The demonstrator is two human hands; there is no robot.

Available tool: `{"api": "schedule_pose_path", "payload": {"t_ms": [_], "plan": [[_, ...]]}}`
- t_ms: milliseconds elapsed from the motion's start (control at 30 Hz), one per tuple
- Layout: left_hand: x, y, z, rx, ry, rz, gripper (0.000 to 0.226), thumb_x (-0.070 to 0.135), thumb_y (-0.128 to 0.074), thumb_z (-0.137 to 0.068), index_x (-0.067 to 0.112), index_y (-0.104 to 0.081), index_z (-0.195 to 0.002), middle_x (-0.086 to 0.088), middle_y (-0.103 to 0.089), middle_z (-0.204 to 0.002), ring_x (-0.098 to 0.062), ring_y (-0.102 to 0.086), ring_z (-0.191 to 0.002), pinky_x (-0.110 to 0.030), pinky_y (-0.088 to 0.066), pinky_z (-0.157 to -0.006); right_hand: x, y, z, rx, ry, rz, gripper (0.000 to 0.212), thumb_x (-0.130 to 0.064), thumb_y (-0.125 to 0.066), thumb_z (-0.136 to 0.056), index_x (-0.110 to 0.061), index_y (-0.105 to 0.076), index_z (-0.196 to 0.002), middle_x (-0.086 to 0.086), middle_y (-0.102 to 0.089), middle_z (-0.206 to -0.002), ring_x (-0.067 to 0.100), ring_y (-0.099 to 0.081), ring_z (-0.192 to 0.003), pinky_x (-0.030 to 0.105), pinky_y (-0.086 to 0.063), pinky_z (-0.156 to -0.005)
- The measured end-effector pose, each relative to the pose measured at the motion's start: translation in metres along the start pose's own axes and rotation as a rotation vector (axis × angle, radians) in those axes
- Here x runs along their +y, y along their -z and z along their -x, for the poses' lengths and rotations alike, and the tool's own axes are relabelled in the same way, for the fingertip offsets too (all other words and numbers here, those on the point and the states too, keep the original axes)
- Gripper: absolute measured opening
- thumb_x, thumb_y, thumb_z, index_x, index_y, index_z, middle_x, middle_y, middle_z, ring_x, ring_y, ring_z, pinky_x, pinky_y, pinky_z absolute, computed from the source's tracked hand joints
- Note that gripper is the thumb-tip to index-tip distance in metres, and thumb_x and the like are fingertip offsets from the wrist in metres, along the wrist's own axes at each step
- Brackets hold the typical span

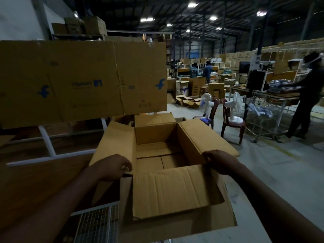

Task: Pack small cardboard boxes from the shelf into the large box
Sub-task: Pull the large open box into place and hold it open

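Note:
The large cardboard box (175, 192) stands open in front of me, its four flaps spread outward. My left hand (112, 167) grips the box's left rim at the near corner. My right hand (219, 161) grips the right flap where it meets the rim. Inside, at the bottom, lie two small cardboard boxes (161, 161) side by side, partly hidden by the near wall. The shelf (47, 142) with white metal posts stands to the left.
A big flattened carton with blue logos (82, 81) leans across the shelf above the box. A wire mesh cart (94, 223) is under my left arm. Right: two chairs with fans (231, 118), a trolley (263, 116), a person standing (305, 95).

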State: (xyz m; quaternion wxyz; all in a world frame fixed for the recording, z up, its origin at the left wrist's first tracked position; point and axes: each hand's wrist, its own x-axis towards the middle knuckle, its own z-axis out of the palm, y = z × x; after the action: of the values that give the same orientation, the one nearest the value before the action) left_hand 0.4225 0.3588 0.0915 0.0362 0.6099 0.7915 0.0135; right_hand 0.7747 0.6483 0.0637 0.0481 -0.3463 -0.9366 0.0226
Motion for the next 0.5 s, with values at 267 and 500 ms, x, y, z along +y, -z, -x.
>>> {"api": "schedule_pose_path", "payload": {"t_ms": [267,500], "plan": [[0.042,-0.038,-0.002,0.01,-0.004,0.088,0.061,0.07,-0.032,-0.101,0.029,-0.072,-0.121,0.009,-0.069,-0.126,-0.01,-0.055,-0.125,-0.051,-0.021,-0.123,-0.079,-0.019,-0.002,-0.116,-0.02,-0.342,0.018,-0.046,-0.051,-0.1,-0.031,-0.061,-0.102,-0.005,-0.065,-0.094,0.007,-0.063,-0.083,0.026,-0.051,-0.072],[0.046,-0.051,0.004,0.019,0.031,0.086,0.083,0.075,-0.016,-0.101,0.016,-0.074,-0.115,-0.005,-0.069,-0.13,-0.018,-0.037,-0.149,-0.056,-0.001,-0.126,-0.089,-0.021,-0.004,-0.146,-0.094,-0.339,0.04,-0.054,-0.043,-0.101,-0.021,-0.064,-0.09,0.001,-0.069,-0.085,0.013,-0.066,-0.077,0.031,-0.056,-0.075]]}}
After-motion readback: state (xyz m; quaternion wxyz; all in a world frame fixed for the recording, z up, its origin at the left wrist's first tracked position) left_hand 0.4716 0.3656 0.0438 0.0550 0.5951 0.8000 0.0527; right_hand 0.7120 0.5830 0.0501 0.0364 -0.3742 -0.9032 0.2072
